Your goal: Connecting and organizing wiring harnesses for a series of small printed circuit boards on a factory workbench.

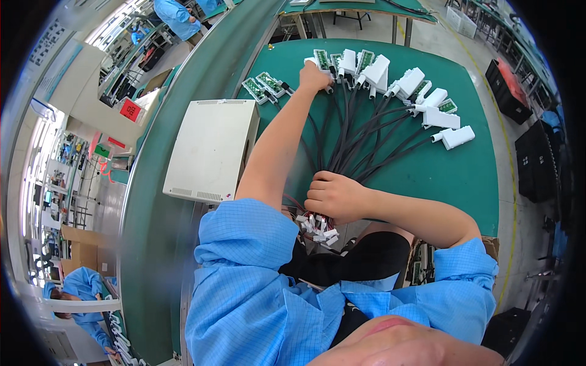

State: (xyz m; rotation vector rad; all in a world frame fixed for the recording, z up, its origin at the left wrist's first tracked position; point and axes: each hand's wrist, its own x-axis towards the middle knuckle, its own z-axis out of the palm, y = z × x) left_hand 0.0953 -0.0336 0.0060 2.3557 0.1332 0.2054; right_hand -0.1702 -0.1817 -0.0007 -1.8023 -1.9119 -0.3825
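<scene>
A bundle of black cables (345, 143) fans out over the green table. At its near end my right hand (332, 196) is closed round the gathered cables, with small white connectors (318, 227) hanging below it at the table edge. My left hand (314, 77) reaches to the far ends of the cables. Its fingers are closed on a white plastic housing (310, 60), mostly hidden by the hand. Beside it are bare green circuit boards (321, 59) and several white housings (375, 70) on the cable ends. Two more cables with bare boards (269, 83) lie left of my left forearm.
A cream metal box (210, 146) stands left of my left arm, next to a long green conveyor belt (162, 201). The green tabletop (452, 183) extends right of the cables. Black crates (534, 161) stand on the floor at right. Other people in blue (175, 17) are farther off.
</scene>
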